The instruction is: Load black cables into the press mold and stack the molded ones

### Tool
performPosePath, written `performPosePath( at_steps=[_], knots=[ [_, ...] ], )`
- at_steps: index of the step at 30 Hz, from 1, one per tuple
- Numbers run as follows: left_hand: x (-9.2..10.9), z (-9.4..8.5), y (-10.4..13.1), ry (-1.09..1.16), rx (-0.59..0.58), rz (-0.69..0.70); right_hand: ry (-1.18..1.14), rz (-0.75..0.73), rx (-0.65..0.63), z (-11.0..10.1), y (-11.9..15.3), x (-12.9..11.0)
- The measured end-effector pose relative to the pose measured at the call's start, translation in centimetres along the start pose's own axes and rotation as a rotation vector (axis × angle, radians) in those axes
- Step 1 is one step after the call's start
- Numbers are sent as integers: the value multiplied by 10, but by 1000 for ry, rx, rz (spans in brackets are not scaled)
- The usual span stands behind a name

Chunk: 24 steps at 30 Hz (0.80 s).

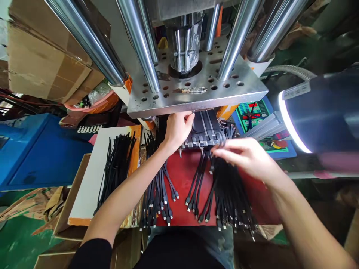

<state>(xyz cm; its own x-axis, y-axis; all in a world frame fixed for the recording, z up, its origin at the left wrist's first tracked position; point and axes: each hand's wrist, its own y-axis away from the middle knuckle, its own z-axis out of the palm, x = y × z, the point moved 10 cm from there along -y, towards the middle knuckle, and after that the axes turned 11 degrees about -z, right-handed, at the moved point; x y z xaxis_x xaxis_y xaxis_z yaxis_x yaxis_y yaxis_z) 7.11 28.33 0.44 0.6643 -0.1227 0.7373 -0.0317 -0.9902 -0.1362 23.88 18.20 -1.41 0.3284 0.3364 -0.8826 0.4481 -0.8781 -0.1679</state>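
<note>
My left hand (180, 127) is closed at the far left part of a black fixture (206, 127), just under the steel plate of a press; what its fingertips pinch is too small to make out. At the fixture's front right corner, my right hand (242, 155) has its fingers curled together round a black cable (221, 140), slightly blurred. Black cables with metal plugs (232, 190) lie in a thick bunch below my right hand. Another bunch (158, 190) spreads on the red surface (179, 179) beside my left forearm.
The steel plate (196, 97) with upright rods hangs over the fixture. A lit round lamp (294, 121) stands at the right, near a green control panel (254, 116). More cables (119, 160) lie on a white board (89, 168) at left.
</note>
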Motion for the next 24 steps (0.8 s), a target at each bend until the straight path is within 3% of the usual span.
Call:
performPosePath(
  at_steps=[2,4,7,11,15,24],
  knots=[
    [-11,-2,-3,-11,38,-102,-5,-21,16,-17,-33,14],
    [-9,-6,10,31,38,-69,4,-31,36,-25,-58,27],
    [17,-3,51,-34,-76,230,23,-61,39,-27,-80,39],
    [33,22,100,-382,-285,562,98,-156,46,-29,-94,36],
    [34,33,103,-526,-292,676,170,-209,71,-31,-96,33],
    [37,30,104,-486,-197,798,91,-227,52,-27,-94,38]
  ],
)
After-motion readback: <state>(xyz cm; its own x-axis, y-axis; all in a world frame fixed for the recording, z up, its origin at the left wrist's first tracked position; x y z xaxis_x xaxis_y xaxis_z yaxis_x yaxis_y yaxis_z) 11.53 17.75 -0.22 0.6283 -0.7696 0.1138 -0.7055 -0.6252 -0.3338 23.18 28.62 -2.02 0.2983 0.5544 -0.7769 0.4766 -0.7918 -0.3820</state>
